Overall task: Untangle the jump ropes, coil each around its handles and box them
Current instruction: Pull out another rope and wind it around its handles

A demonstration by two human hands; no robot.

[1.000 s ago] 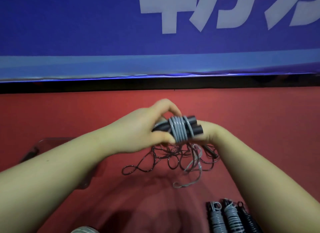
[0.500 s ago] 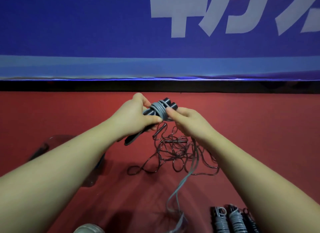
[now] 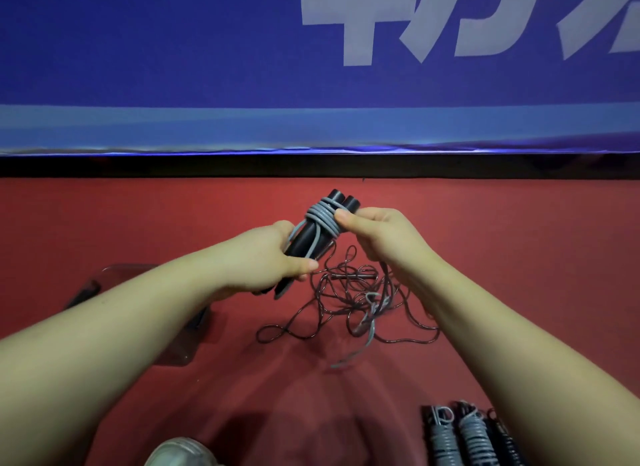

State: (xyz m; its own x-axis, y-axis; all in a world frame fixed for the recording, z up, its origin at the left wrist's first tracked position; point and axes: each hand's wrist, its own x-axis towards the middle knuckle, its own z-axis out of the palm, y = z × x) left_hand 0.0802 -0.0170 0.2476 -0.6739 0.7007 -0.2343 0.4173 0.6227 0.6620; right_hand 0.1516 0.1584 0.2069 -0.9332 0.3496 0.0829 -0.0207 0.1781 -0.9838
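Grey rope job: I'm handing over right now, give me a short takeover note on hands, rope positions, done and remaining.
Left hand: gripping the lower end of the paired black handles.
Right hand: pinching the grey rope at the wraps near the handles' top.
Done: a few turns wound; three coiled ropes lie at lower right.
Left: the grey tail trails to the floor across the tangled dark rope. Finish winding, untangle and coil the dark one, box everything. A clear container sits behind the left forearm.
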